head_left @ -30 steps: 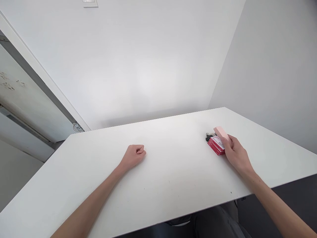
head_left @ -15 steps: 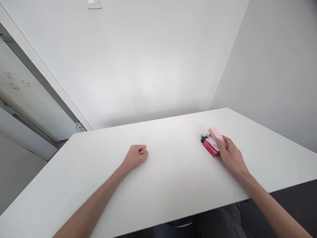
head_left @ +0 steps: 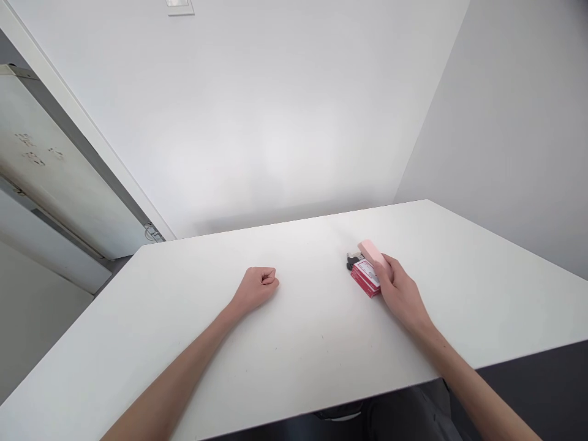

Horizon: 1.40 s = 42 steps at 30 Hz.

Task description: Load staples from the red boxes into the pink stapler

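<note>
On the left half of the white table (head_left: 303, 343), my left hand (head_left: 255, 288) rests in a loose fist, with nothing visible in it. My right hand (head_left: 404, 291) is closed round a bundle of small items at the table surface. On top, under my thumb, lies an oblong pale pink object (head_left: 373, 252). Beside it are stacked small red-and-white boxes (head_left: 366, 282). A small black and silver item (head_left: 353, 260) sticks out at their far left end; its kind is unclear. My fingers hide the right side of the bundle.
A white wall (head_left: 285, 110) rises behind the table's far edge, and a grey wall (head_left: 519, 135) stands to the right. Past the left edge is a pale door-like panel (head_left: 68, 165). A wall switch (head_left: 180, 7) shows at the top.
My right hand has moved left across the table, and the pink object, the boxes and the black item have come with it. My left fist stays in place.
</note>
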{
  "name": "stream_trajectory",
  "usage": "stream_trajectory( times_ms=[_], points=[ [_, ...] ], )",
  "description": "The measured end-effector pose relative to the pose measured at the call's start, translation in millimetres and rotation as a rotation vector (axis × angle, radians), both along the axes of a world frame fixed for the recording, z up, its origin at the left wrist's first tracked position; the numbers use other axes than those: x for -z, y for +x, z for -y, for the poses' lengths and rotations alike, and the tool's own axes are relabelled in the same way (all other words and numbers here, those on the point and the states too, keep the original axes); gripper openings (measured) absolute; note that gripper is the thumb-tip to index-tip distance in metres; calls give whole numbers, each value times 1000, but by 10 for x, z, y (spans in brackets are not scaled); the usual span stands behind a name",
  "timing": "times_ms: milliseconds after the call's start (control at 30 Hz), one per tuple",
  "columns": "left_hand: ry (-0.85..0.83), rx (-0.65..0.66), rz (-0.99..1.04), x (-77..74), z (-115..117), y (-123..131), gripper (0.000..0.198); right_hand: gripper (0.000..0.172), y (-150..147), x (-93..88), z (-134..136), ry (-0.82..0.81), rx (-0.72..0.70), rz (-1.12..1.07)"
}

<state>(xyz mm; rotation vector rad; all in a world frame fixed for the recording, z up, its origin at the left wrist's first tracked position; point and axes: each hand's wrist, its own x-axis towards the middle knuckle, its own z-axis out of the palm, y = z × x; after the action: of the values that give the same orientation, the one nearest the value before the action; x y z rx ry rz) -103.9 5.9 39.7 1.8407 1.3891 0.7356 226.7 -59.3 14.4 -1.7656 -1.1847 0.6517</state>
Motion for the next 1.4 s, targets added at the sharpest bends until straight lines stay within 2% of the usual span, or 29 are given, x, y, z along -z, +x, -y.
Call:
stream_trajectory(
  times_ms=[267,367,433,633,833,1100,1300,1400],
  points=[
    [58,22,-4,18,17,5,35,60,-689,-110,22,14,-210,-93],
    [117,-37,-10,7,24,22,33,57,-904,-150,62,10,-334,-159],
    [155,-80,5,0,29,36,32,59,-984,-148,71,-1,-366,-191],
    [227,-6,33,-29,67,72,29,58,-887,-38,-117,-22,-368,-160],
    [177,75,28,-67,120,102,35,48,-757,-9,-366,-8,-399,-208],
    [132,72,62,-58,139,122,37,37,-853,30,-477,78,-507,-110],
    [138,56,67,-63,137,137,35,36,-805,19,-489,94,-616,-206],
    [157,46,66,-42,126,121,35,34,-779,22,-486,101,-624,-246]
  ],
)
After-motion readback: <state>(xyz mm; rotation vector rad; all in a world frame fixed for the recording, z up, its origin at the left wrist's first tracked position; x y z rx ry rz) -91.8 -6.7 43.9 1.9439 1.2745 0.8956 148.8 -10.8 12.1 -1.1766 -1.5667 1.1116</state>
